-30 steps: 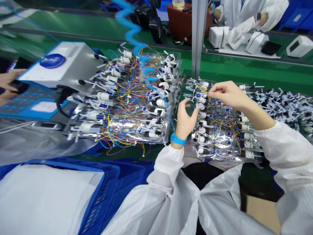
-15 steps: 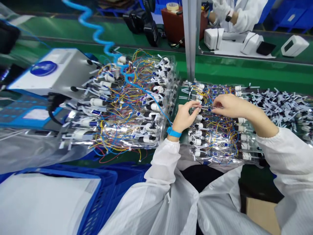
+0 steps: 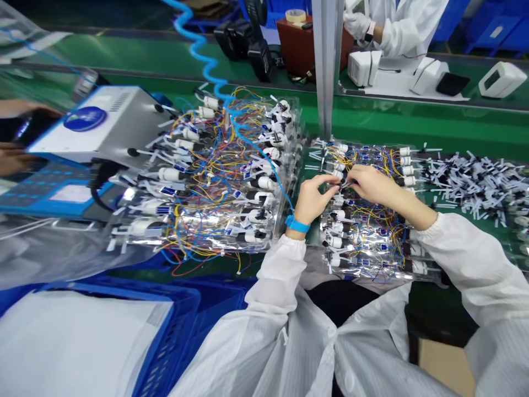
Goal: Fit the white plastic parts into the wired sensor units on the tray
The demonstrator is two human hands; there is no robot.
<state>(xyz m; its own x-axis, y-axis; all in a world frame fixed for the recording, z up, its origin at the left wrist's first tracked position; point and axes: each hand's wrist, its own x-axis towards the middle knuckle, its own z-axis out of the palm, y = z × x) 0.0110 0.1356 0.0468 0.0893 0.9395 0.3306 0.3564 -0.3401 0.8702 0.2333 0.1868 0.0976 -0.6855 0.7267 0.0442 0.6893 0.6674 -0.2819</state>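
Observation:
My left hand (image 3: 312,203), with a blue band at its wrist, is closed in a pinch over the left side of a clear plastic tray (image 3: 374,271). My right hand (image 3: 370,183) is pinched too, its fingertips almost meeting the left ones. Between them is something small and dark, too small to name, near a white cylindrical part (image 3: 338,173). Rows of such white cylinders with black ends, small blue pieces and thin coloured wires (image 3: 370,212) lie in the tray. My right hand covers some of the middle rows.
A second, fuller tray of wired parts (image 3: 223,182) lies to the left, under a coiled blue hose (image 3: 205,60). Right is a pile of black parts with white strips (image 3: 471,184). A metal post (image 3: 325,71) stands behind. A white-and-blue box (image 3: 107,121) and another person's hand (image 3: 16,160) are far left.
My right hand has moved left, bringing its fingertips close to my left ones. The left hand stays nearly in place. Another person's hands have appeared at the far left.

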